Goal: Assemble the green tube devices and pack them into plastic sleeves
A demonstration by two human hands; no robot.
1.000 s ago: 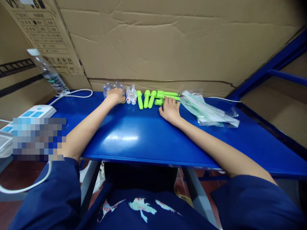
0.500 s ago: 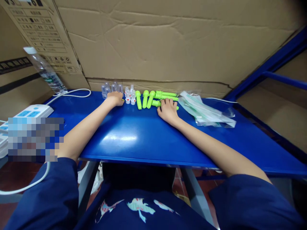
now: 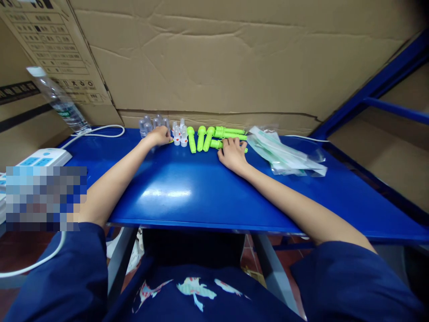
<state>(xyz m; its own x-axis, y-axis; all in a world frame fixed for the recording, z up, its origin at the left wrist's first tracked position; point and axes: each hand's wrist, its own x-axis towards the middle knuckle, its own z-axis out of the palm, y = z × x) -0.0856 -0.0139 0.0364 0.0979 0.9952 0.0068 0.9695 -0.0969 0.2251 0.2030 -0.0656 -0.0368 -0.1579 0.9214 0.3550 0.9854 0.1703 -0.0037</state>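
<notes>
My left hand (image 3: 160, 136) is at the back of the blue table, its fingers curled together. A small yellow-green bit shows at its fingertips; the rest of what it holds is hidden. Behind it stand several clear plastic domes (image 3: 146, 126), partly covered by the hand. Just to its right is a cluster of clear pieces with white bases (image 3: 180, 137) and red dots. My right hand (image 3: 232, 154) has its fingers bent over lime-green plastic tubes (image 3: 216, 144) lying sideways. Left of it, several torch-shaped lime-green tubes (image 3: 201, 139) lie side by side; others (image 3: 229, 132) lie crosswise behind the fingers.
Clear bags with white-green strips (image 3: 288, 154) lie to the right. A water bottle (image 3: 62, 100) leans at the back left, near a white power strip (image 3: 50, 156) and its cable. Cardboard (image 3: 214, 58) walls the table's back; a blue metal frame (image 3: 375, 96) rises on the right.
The view has shifted slightly. My left hand has tilted a little, showing more of the white-based pieces beside it. My right hand stays over the green tubes.
</notes>
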